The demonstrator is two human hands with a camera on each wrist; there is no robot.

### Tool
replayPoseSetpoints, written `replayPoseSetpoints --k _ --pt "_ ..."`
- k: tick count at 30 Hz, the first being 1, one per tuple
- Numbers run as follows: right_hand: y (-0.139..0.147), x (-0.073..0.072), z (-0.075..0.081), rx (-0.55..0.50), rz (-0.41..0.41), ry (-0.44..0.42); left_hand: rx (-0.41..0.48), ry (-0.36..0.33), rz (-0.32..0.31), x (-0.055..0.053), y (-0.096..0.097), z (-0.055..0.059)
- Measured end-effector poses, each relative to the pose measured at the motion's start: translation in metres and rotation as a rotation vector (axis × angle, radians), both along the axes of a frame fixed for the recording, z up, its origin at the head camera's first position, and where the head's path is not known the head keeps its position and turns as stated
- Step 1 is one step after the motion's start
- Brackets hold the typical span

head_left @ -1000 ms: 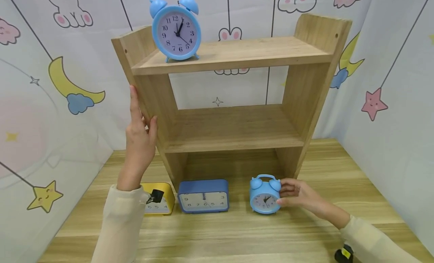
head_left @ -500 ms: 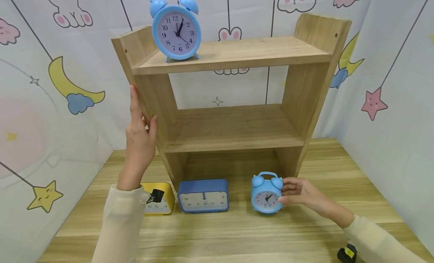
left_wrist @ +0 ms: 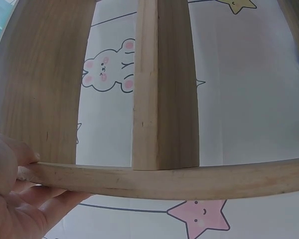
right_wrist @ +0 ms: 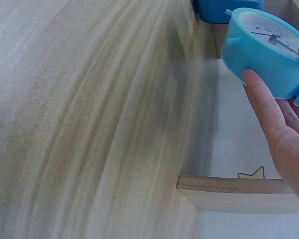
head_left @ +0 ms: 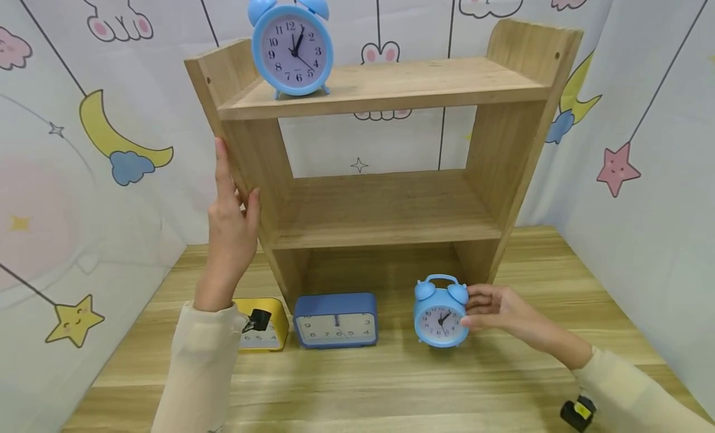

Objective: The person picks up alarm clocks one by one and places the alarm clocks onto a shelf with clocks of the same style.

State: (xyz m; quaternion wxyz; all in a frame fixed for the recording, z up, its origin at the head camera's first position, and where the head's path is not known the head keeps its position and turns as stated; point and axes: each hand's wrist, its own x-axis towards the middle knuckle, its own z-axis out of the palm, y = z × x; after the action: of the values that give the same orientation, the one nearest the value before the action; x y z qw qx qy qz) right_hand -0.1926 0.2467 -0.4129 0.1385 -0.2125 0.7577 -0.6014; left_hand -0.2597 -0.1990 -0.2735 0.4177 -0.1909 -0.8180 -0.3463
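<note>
In the head view my right hand [head_left: 505, 315] holds a small light-blue twin-bell alarm clock [head_left: 441, 320] by its side, thumb at the front rim. The right wrist view shows this clock [right_wrist: 264, 55] with its feet off the tabletop. My left hand [head_left: 231, 234] grips the left side panel of a wooden shelf [head_left: 385, 237], its index finger pointing up along the panel; the left wrist view has thumb and fingers on opposite faces of the panel edge [left_wrist: 189, 183]. A larger light-blue twin-bell alarm clock [head_left: 293, 51] stands at the left of the top board.
On the table [head_left: 357, 396], a blue rectangular clock [head_left: 335, 321] stands by the shelf's bottom opening. Left of it is a yellow clock [head_left: 274, 321], partly hidden by the left sleeve and wrist camera. Printed curtains [head_left: 631, 234] surround the table.
My right hand has lifted the small alarm clock slightly off the table, moving it a little to the right. The left hand keeps its place on the shelf.
</note>
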Motion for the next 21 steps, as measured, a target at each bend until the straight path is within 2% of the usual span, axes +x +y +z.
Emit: replayPoseSetpoints --k 11,21 --pt "0.002 0.0 0.01 -0.01 0.026 0.007 0.008 -0.017 -0.008 0.0 0.0 0.0" --pt "0.003 0.001 0.026 -0.008 0.036 0.068 0.011 -0.014 -0.002 0.001 0.0 0.001"
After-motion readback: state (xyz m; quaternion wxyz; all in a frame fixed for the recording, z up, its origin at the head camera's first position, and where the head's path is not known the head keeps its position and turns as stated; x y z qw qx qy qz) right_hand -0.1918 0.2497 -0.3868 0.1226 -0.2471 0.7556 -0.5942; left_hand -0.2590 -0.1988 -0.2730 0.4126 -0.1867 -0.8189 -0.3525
